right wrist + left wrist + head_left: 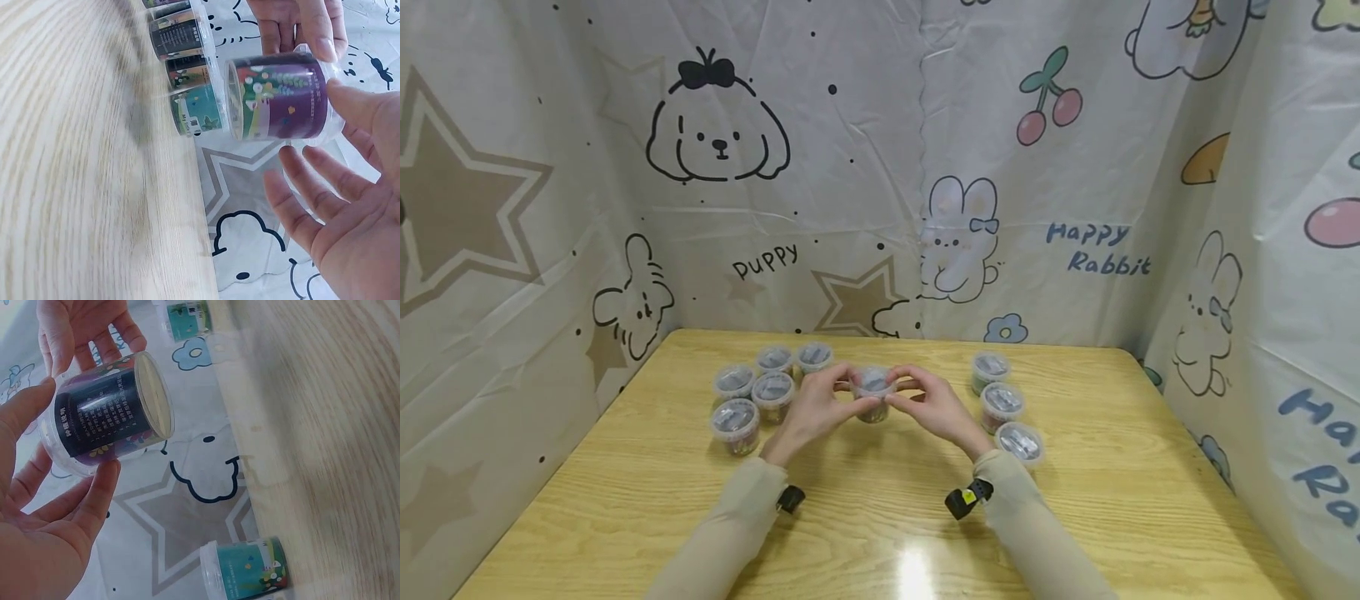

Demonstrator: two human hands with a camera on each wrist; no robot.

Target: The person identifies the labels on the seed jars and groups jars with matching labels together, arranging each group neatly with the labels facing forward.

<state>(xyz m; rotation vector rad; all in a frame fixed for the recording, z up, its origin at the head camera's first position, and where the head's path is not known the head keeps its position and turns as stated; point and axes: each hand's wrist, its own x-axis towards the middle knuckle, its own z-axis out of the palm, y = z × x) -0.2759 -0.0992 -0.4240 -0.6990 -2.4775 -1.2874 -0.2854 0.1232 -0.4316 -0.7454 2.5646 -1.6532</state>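
A clear plastic tub [873,410] with a lid is held above the table between both hands. Its label is purple with flowers [281,97], and a dark panel of text [103,412] shows in the left wrist view. My left hand [816,407] grips the lid end from the left, thumb on the near side. From the right, my right hand [936,408] pinches the same end with thumb and forefinger; its other fingers [312,181] spread apart from the tub. The tub's lid [874,381] faces up and looks greyish in the head view.
On the left of the wooden table [865,517] stand several similar lidded tubs, including a front one [736,425]. A line of three more tubs, its middle one [1002,406], stands at the right. A printed cloth [850,167] hangs behind and at both sides.
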